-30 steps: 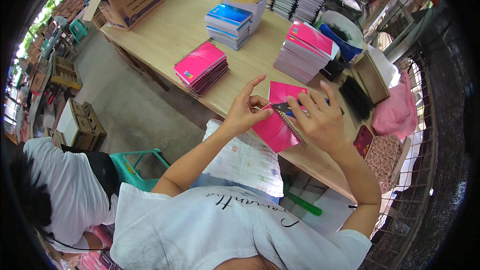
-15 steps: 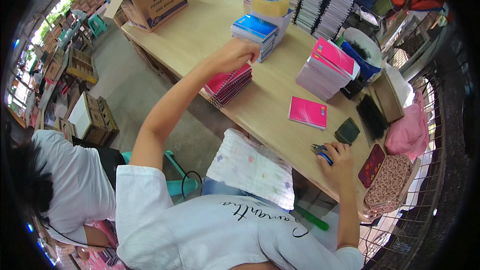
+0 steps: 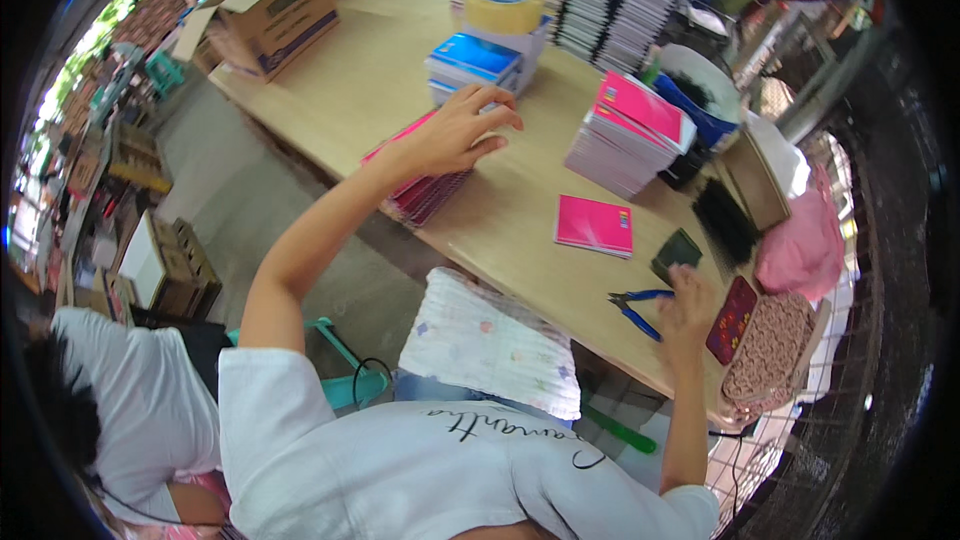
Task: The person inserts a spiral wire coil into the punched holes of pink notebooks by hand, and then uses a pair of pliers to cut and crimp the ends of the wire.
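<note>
**L hand open over pink stack; R hand by pliers, grip unclear**

Obs. from my remote station, head cam only.

L hand (image 3: 462,133): fingers apart, nothing seen betw. them. I have it above/in front of the stack of pink spiral nbks (image 3: 428,199) at the near table edge; it hides part of the top, so can't tell re contact.

R hand (image 3: 688,308): motion-blurred, can't tell if fingers are apart or together. Sits just beside the blue-handled pliers (image 3: 639,320), which lie on the table (image 3: 530,265), handles spread, tips pointing L. Dark green block (image 3: 677,254) just beyond the fingers.

Single pink nbk (image 3: 593,227): flat on table, betw. the two hands, apart from both.

Beyond it, tall pile of pink-covered pads (image 3: 622,145). Blue-covered stack (image 3: 474,62) past L hand, next to a white box w/ yellowish tape roll (image 3: 503,6) on top.

R side, I log: black wire combs (image 3: 724,222), pink bag (image 3: 800,248), dark red floral item (image 3: 732,320), patterned pouch (image 3: 770,348). White cloth (image 3: 490,345) on lap.
</note>
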Tool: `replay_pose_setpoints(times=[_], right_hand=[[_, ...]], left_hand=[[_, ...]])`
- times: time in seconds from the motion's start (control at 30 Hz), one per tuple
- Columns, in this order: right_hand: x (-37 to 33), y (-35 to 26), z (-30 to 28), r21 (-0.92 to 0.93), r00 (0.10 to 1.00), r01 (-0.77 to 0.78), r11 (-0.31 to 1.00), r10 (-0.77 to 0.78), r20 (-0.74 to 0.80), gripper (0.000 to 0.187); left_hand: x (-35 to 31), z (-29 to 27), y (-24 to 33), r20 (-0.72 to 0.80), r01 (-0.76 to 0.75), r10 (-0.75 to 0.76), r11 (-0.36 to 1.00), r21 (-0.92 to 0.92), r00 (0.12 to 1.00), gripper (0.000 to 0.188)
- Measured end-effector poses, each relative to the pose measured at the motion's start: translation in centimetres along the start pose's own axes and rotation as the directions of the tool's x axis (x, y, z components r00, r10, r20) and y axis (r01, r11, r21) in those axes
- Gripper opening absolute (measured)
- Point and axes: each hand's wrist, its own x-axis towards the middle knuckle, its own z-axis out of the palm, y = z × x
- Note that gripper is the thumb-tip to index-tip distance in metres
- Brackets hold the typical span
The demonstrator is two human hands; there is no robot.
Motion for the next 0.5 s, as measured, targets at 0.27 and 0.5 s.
replay_pose_setpoints(times=[0.27,0.5], right_hand=[[10.3,13.6,3.6,-0.481,0.954,-0.220,0.849,0.291,0.076,0.019],[8.5,16.5,4.5,-0.654,0.960,-0.133,0.745,0.262,0.104,0.026]], left_hand=[[10.6,16.0,4.6,0.429,-0.180,0.297,0.939,-0.292,0.853,0.040],[16.0,19.6,5.5,0.729,-0.295,0.385,0.920,-0.258,0.565,0.047]])
